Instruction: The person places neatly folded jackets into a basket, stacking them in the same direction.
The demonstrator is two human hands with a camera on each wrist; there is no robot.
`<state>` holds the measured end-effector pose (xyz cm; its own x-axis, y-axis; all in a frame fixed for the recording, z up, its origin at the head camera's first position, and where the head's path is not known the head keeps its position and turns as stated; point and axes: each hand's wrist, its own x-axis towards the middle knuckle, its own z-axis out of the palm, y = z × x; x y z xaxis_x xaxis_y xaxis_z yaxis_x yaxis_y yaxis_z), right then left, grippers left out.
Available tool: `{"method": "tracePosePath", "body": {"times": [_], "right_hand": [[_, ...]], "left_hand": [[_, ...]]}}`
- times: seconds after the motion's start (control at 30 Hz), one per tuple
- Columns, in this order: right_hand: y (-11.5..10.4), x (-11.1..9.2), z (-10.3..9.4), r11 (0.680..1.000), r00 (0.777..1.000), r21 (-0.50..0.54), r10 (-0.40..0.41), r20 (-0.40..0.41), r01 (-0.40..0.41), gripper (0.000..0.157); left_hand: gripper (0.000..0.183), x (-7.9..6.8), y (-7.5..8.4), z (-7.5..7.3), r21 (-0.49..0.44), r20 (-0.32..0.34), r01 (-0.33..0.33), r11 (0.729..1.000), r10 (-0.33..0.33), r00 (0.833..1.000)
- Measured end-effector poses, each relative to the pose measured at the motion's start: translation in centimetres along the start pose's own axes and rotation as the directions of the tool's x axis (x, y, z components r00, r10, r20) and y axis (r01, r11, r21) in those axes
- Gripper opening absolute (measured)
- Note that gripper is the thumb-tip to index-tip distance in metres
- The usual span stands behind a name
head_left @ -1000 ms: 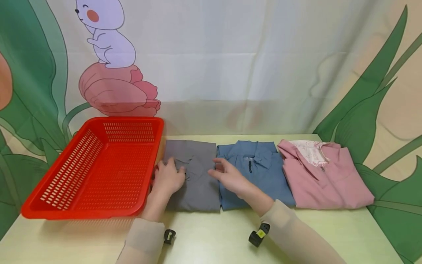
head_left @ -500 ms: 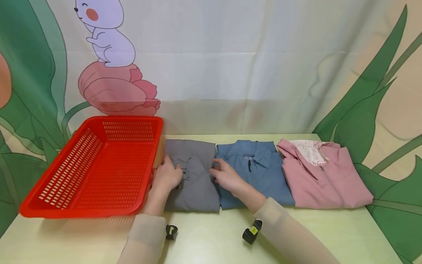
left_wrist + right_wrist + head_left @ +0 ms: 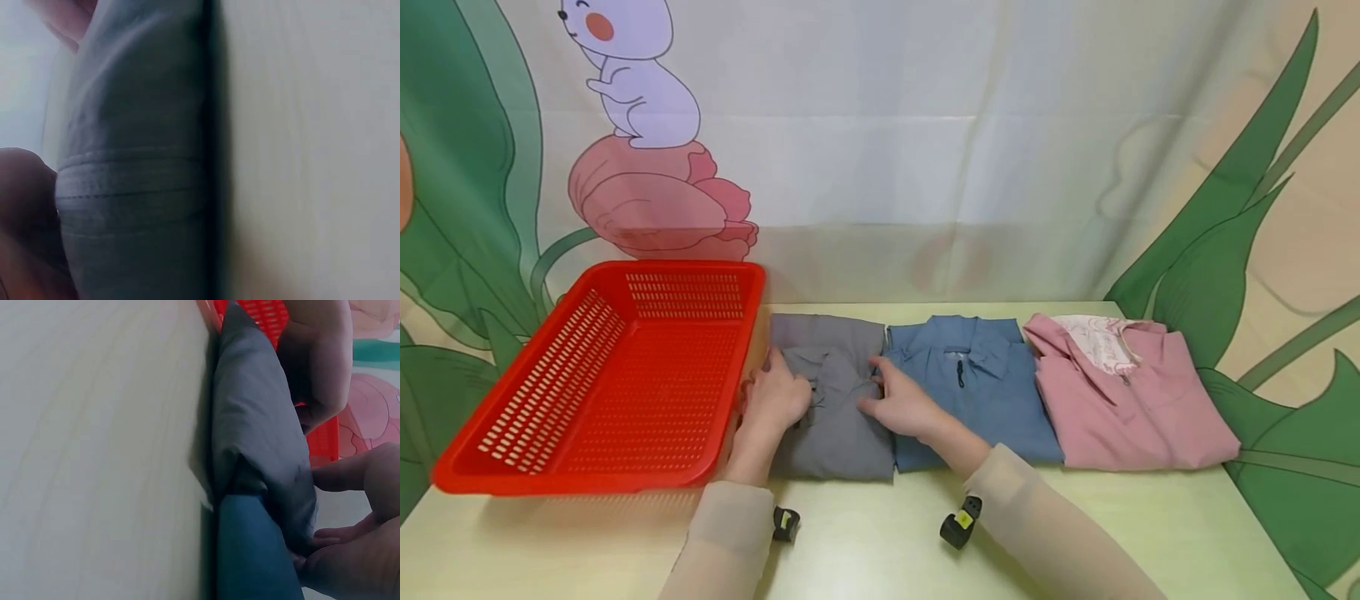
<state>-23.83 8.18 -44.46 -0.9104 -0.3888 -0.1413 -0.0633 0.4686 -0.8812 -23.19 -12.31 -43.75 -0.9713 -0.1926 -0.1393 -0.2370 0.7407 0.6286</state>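
A folded grey shirt [image 3: 842, 446] lies on the table just right of the red basket [image 3: 655, 367]. My left hand [image 3: 775, 398] holds its left side, thumb on top and the other fingers down at the edge beside the basket. From the right, my right hand [image 3: 902, 404] grips the opposite side, its thumb on the cloth and its fingers tucked at the seam next to the folded blue shirt [image 3: 992, 408]. In the right wrist view, the right thumb [image 3: 340, 474] presses the grey cloth while the fingertips reach its edge, partly hidden.
A folded pink top [image 3: 1165, 417] with a patterned inner collar lies at the right end of the row. The light wooden table [image 3: 865, 533] shows in front of the clothes. A printed curtain [image 3: 925, 167] hangs behind the table.
My right hand has moved left onto the grey shirt's right side, and its fingers have closed in. The left hand stays at the left side. The grey cloth looks more bunched near the collar.
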Motion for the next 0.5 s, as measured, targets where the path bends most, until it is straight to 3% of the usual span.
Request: {"method": "tracePosePath", "body": {"times": [0.3, 0.5], "right_hand": [[-0.8, -0.1, 1.0, 0.978, 0.999, -0.205, 0.03, -0.02, -0.033, 0.066], [-1.1, 0.4, 1.8, 0.961, 0.998, -0.271, 0.048, -0.041, -0.057, 0.068]], "left_hand": [[0.072, 0.4, -0.5, 0.4, 0.03, -0.009, -0.026, 0.999, 0.027, 1.0], [0.073, 0.8, -0.7, 0.6, 0.049, -0.022, -0.014, 0.999, 0.015, 1.0]]}}
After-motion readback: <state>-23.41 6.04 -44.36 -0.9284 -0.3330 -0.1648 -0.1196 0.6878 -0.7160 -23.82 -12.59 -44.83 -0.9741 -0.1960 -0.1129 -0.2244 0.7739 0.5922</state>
